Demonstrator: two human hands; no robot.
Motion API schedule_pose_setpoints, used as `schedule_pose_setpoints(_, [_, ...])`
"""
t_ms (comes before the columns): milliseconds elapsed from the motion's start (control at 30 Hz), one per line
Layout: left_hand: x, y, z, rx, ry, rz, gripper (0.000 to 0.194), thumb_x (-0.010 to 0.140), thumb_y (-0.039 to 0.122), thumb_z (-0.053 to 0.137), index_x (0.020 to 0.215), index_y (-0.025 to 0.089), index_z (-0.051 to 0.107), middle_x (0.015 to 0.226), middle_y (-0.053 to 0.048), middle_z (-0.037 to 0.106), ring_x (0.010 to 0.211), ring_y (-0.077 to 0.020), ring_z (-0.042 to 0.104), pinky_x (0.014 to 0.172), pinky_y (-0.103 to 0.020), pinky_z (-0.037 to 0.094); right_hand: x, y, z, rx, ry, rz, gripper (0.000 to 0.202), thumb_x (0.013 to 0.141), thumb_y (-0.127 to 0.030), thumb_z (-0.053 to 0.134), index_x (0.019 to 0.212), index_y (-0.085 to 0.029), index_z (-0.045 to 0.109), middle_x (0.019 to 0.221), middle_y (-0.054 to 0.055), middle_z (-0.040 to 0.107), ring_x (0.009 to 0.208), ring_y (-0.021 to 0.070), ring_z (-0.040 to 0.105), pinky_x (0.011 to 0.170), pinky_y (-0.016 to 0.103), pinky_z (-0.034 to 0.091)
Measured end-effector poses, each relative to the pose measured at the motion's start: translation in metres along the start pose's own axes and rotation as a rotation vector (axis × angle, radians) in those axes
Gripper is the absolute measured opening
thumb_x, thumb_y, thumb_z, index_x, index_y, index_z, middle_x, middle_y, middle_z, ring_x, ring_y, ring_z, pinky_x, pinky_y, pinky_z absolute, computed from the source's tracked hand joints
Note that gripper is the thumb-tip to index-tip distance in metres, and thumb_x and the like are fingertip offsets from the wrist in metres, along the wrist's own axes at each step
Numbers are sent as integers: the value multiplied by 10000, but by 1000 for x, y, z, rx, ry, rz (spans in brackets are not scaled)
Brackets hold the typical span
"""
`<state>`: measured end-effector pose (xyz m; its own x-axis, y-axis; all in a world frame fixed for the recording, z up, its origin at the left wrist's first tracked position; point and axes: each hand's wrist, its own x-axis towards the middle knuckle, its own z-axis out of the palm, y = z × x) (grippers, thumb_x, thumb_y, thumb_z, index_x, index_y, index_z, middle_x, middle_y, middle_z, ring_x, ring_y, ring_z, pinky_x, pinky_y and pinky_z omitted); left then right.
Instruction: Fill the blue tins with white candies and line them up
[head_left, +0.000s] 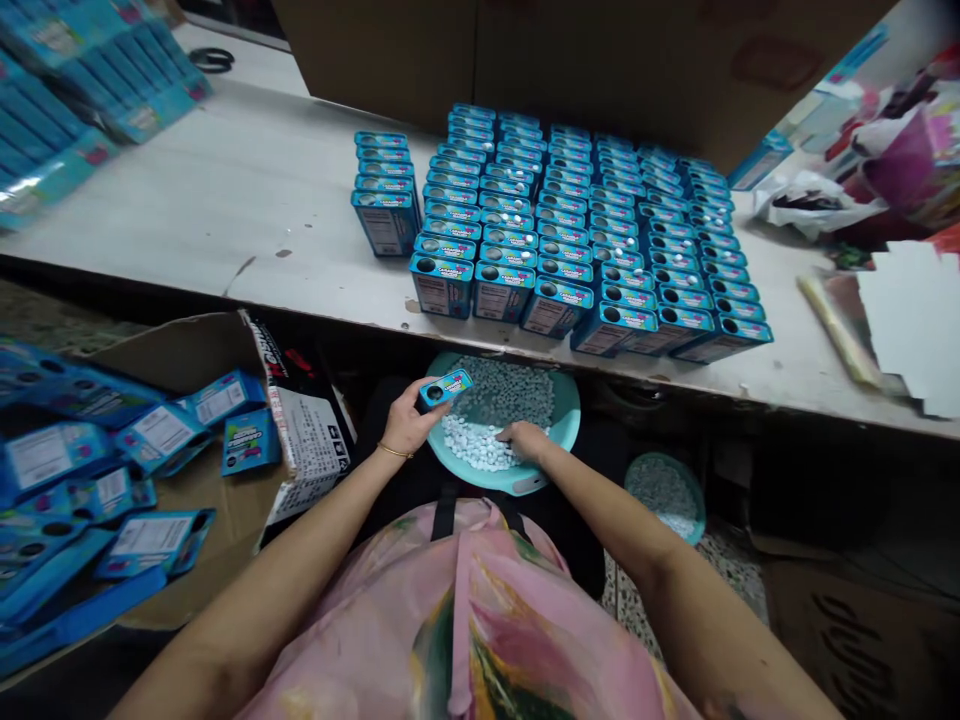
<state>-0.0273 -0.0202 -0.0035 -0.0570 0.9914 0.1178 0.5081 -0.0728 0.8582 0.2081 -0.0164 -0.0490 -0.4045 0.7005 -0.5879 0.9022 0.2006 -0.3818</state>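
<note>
My left hand (406, 420) grips a small blue box (445, 390) with a dark round hole in its top, held over the left side of a turquoise basin (568, 420). Small pale pellet-like pieces (480, 442) fill much of the basin, which sits at my lap. My right hand (524, 441) dips into these pieces with its fingers bent; the fingertips are partly buried, so what they hold is hidden. Beyond the basin, rows of similar blue boxes (501, 250) stand upright on the white table (292, 215), their holed tops facing up.
An open cardboard carton (300, 430) with flattened and loose blue boxes (161, 435) stands at my left. A smaller turquoise bowl (699, 500) of pieces is low on the right. Wrapped blue packs (97, 80), scissors (213, 60) and a large brown carton (555, 70) are on the table.
</note>
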Motion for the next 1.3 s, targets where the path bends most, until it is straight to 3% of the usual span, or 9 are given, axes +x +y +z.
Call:
schedule_pose_setpoints(133, [2, 1, -1, -10, 0, -13, 437, 637, 352, 626, 1023, 166, 542, 897, -21, 615, 795, -154, 574, 772, -288, 458, -12, 13, -24, 57, -3, -85, 474, 658, -57, 440, 1044, -261, 625, 1050, -20, 630, 967, 156, 548, 780, 193, 396])
schedule_pose_setpoints(267, [6, 1, 3, -17, 2, -2, 422, 643, 330, 619, 1019, 155, 540, 921, -32, 613, 817, -158, 573, 792, -292, 450, -37, 12, -66, 146, 24, -205, 500, 642, -75, 438, 1050, -304, 615, 1000, -55, 647, 939, 142, 557, 746, 183, 401])
schedule_pose_setpoints(433, [8, 0, 11, 10, -40, 48, 390, 648, 243, 594, 1026, 166, 536, 983, -39, 599, 893, -173, 562, 834, -303, 433, -59, -10, -118, 208, 36, -273, 453, 645, -97, 462, 1028, -267, 632, 836, -53, 670, 781, 114, 582, 651, 161, 391])
schedule_pose_setpoints(633, [8, 1, 23, 80, -120, 168, 394, 644, 141, 541, 1036, 175, 531, 998, -40, 576, 943, -178, 538, 848, -302, 424, -59, -45, -150, 90, -7, -175, 294, 674, -193, 500, 906, -198, 681, 633, -14, 652, 591, 102, 556, 558, 167, 371])
schedule_pose_setpoints(833, [6, 0, 28, 118, -173, 204, 427, 630, 100, 516, 1050, 179, 522, 1026, -43, 565, 976, -185, 520, 868, -313, 414, -60, -76, -163, -147, 34, -156, 288, 657, -164, 479, 835, -205, 701, 680, 30, 669, 656, 133, 564, 577, 195, 351])
schedule_pose_setpoints(967, [6, 0, 28, 101, -158, 201, 410, 640, 116, 532, 1045, 178, 521, 1020, -47, 568, 963, -184, 526, 863, -317, 416, -68, -80, -167, -206, 57, -179, 268, 681, -209, 472, 815, -204, 704, 724, 48, 670, 678, 141, 561, 567, 204, 332])
schedule_pose_setpoints(1133, [9, -2, 26, 13, -135, 170, 373, 654, 173, 567, 1024, 186, 526, 1009, -43, 579, 952, -177, 540, 861, -320, 420, -91, -46, -162, -125, 108, -214, 273, 727, -224, 452, 866, -213, 686, 747, 18, 662, 700, 121, 552, 600, 189, 334])
schedule_pose_setpoints(1300, [9, -4, 23, -68, -111, 41, 387, 641, 222, 602, 1017, 175, 523, 983, -46, 600, 894, -177, 568, 837, -330, 436, -89, 2, -126, 76, 131, -133, 327, 760, -213, 430, 1033, -221, 610, 835, -10, 654, 748, 112, 566, 660, 184, 377])
